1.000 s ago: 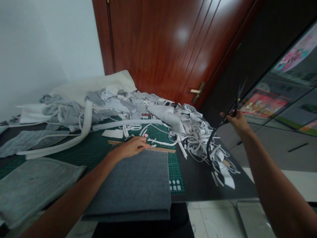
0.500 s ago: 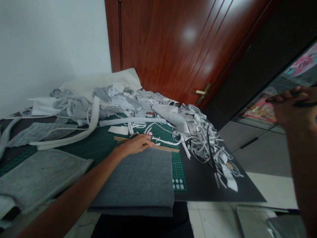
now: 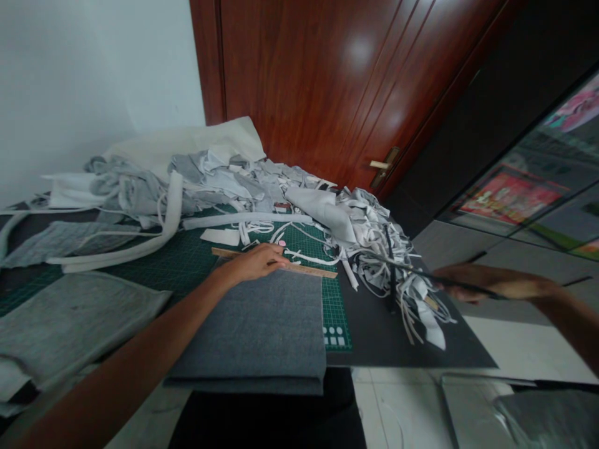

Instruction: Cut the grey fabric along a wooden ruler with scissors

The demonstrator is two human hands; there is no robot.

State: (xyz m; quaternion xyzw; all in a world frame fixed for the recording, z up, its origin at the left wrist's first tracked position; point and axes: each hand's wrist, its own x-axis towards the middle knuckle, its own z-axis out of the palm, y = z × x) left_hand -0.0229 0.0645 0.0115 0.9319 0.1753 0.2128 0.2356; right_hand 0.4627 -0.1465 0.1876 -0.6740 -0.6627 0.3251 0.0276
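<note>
My left hand (image 3: 262,262) is closed on a thin wooden ruler (image 3: 313,270), which lies across the far edge of a folded grey cloth (image 3: 266,330). The cloth rests partly on a green cutting mat (image 3: 336,305) and hangs past the table's near edge. On the right, beside the heap of scraps, my right hand (image 3: 472,284) is closed around a long, thin dark tool (image 3: 449,282) that is blurred by motion and points left over the scraps. A small pink piece (image 3: 282,243) lies just beyond my left fingers.
A heap of white and grey fabric scraps (image 3: 327,215) runs along the back and right of the dark table (image 3: 374,337). Another grey cloth (image 3: 79,318) lies at the left. Behind stand a wooden door (image 3: 299,81) and a dark cabinet (image 3: 496,106).
My right hand has come down and left from the upper right, bringing the dark tool over the scraps. My left hand stays on the ruler. The view has shifted slightly.
</note>
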